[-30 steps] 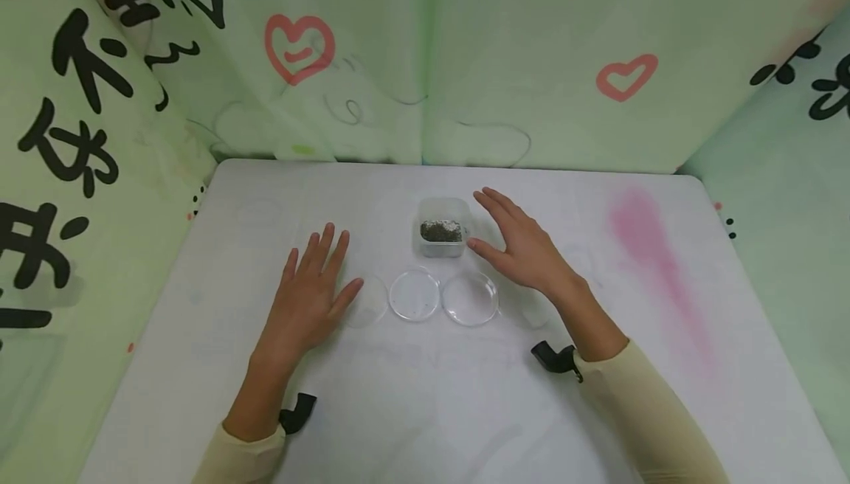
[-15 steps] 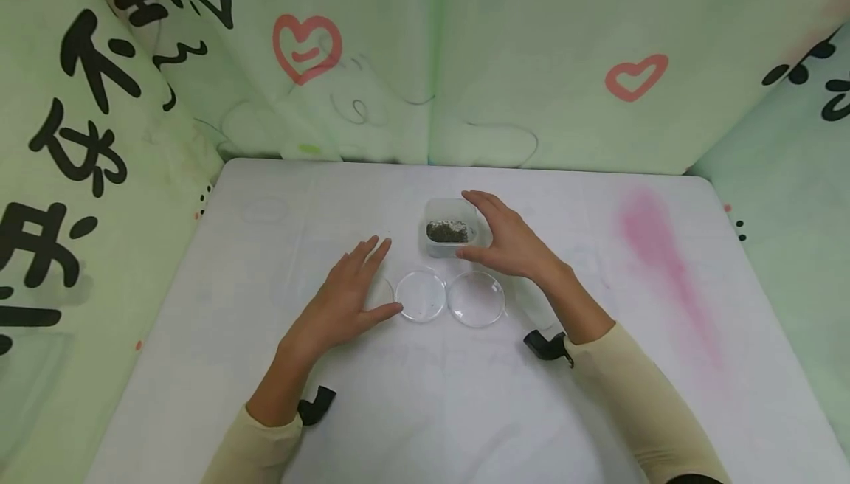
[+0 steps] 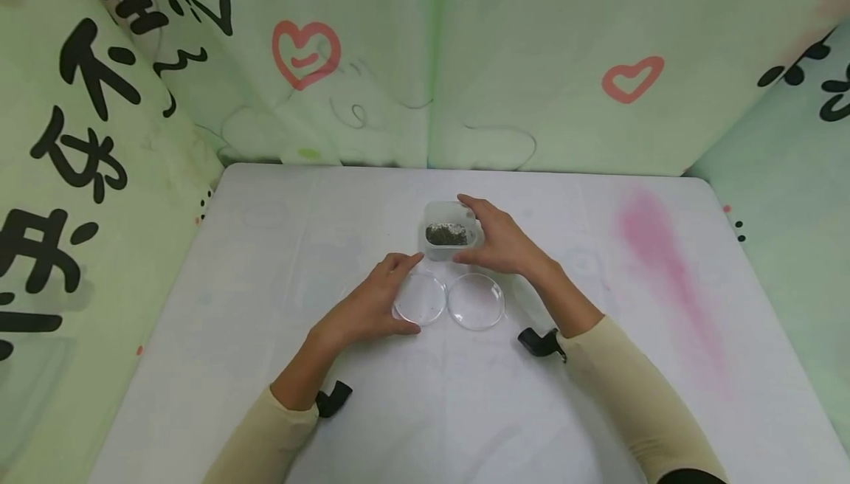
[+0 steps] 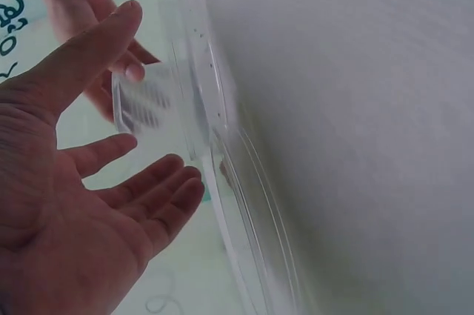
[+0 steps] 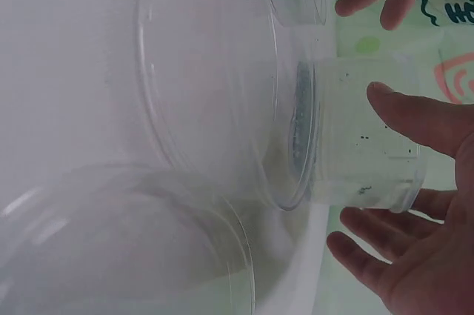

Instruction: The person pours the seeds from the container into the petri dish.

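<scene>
One tub [image 3: 448, 214], toward the worktop's [image 3: 571, 425] far edge, looks light, stiff and slippery: best held by opposite walls. Right hand [image 3: 502, 243] straddles it, grip unclear; left hand [image 3: 370, 307], fingers parted, holds nothing.

Left long-sleeved pale-beige cloth sleeve [image 3: 260, 436]: the forearm is covered by plain fabric; the cuff edge is stopped short of the wrist.
Right long-sleeved pale-beige cloth sleeve [image 3: 637, 399]: the colour is matched to the left; soft creases are shown toward the elbow.
Black round-edged patch [image 3: 692, 476]: seen on the right arm; partly cut off by the lower border of the head view; its nature cannot be determined.
Left black elbow-shaped wrist fitting [image 3: 335, 399]: mounted at the cuff's inner side; finished with a squared end.
Right black elbow-shaped wrist fitting [image 3: 541, 341]: similarly shaped and mounted.
Bare left hand [image 3: 370, 308]: palm creases are shown in the left wrist view.
</scene>
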{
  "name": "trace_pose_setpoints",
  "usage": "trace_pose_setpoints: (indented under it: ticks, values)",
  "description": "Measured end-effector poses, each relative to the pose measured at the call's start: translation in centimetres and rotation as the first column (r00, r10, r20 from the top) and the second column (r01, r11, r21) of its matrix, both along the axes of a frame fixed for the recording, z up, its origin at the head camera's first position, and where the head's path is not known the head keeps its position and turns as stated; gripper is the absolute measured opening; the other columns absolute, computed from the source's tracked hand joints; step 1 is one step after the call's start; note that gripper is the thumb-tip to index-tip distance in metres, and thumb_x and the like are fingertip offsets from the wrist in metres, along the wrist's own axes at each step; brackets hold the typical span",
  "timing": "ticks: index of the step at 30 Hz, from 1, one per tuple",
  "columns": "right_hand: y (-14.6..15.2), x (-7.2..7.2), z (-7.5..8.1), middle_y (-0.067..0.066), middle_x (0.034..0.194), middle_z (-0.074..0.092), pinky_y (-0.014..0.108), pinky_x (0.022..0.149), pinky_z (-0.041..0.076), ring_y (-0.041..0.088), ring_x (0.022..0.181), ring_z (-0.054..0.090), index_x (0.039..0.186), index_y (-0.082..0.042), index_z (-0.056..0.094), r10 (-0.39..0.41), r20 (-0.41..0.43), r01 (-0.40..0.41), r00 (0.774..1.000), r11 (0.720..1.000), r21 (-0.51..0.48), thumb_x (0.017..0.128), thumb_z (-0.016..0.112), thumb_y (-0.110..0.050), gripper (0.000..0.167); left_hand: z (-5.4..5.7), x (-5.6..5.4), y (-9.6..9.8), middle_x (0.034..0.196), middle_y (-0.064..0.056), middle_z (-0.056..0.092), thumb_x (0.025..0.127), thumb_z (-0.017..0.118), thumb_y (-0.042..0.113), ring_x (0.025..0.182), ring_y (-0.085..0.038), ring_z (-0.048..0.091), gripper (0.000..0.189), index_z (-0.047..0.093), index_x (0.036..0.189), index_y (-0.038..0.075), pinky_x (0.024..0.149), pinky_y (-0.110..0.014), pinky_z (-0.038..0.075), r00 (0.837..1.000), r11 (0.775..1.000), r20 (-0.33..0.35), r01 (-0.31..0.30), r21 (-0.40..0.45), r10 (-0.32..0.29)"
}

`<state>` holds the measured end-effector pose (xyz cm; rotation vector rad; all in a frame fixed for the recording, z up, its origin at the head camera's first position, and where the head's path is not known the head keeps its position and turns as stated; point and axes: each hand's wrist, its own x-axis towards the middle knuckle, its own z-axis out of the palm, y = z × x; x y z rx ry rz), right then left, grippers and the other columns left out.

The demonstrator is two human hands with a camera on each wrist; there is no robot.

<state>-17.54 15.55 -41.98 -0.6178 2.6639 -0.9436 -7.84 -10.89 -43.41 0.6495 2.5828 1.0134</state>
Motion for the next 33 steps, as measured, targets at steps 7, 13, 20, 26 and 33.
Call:
trace_pose_setpoints:
  ticks: [7,13,20,26,33]
  values:
    - [0.0,-0.2,-0.6,0.02,0.158,0.045,0.054,0.109,0.049,0.042,0.139,0.052,0.162,-0.008,0.031,-0.021,0.03,0.022,0.999,0.999,-0.035,0.082,0.088,-0.019,0.098,-0.4,-0.4,1.2,0.144,-0.013,0.045,0.074,0.096,0.021,0.131,-0.031,0.049,0.107,0.035,0.162,0.009,0.11,-0.045,0.047,1.0,0.999,0.01,0.028,-0.046,-0.027]
    - [0.2,0.1,-0.7,0.02,0.156,0.047,0.054,0.108,0.05,0.043,0.137,0.054,0.16,-0.009,0.035,-0.041,0.035,0.044,0.999,0.996,-0.079,0.081,0.089,-0.016,0.096,-0.7,-0.5,1.7,0.135,-0.014,0.049,0.074,0.096,0.018,0.122,-0.03,0.051,0.102,0.04,0.158,0.005,0.105,-0.044,0.049,1.0,0.995,-0.005,0.026,-0.097,-0.027]
    - [0.4,1.0,0.0,0.017,0.15,0.049,0.053,0.109,0.049,0.039,0.136,0.054,0.158,-0.01,0.038,-0.022,0.003,0.023,1.0,0.989,-0.145,0.079,0.09,-0.014,0.094,-0.7,-0.5,1.7,0.135,-0.015,0.049,0.073,0.096,0.02,0.123,-0.028,0.051,0.101,0.041,0.156,0.001,0.106,-0.043,0.049,1.0,0.991,0.024,-0.009,-0.131,0.012]
    - [0.7,2.0,0.6,0.016,0.147,0.049,0.052,0.109,0.049,0.037,0.135,0.053,0.157,-0.014,0.039,0.006,-0.04,-0.013,0.999,0.981,-0.195,0.078,0.089,-0.011,0.094,-0.6,-0.7,1.6,0.134,-0.014,0.05,0.072,0.096,0.019,0.122,-0.027,0.052,0.095,0.047,0.152,0.0,0.105,-0.041,0.05,0.999,0.991,0.031,-0.025,-0.132,0.03]
    - [1.0,3.2,1.5,0.014,0.144,0.05,0.051,0.108,0.051,0.035,0.133,0.053,0.155,-0.011,0.04,0.017,-0.097,-0.038,0.995,0.975,-0.219,0.074,0.091,-0.008,0.095,-0.6,-1.0,1.5,0.13,-0.012,0.05,0.07,0.097,0.019,0.119,-0.026,0.052,0.089,0.053,0.145,-0.001,0.102,-0.041,0.051,1.0,0.993,-0.002,-0.018,-0.112,0.018]
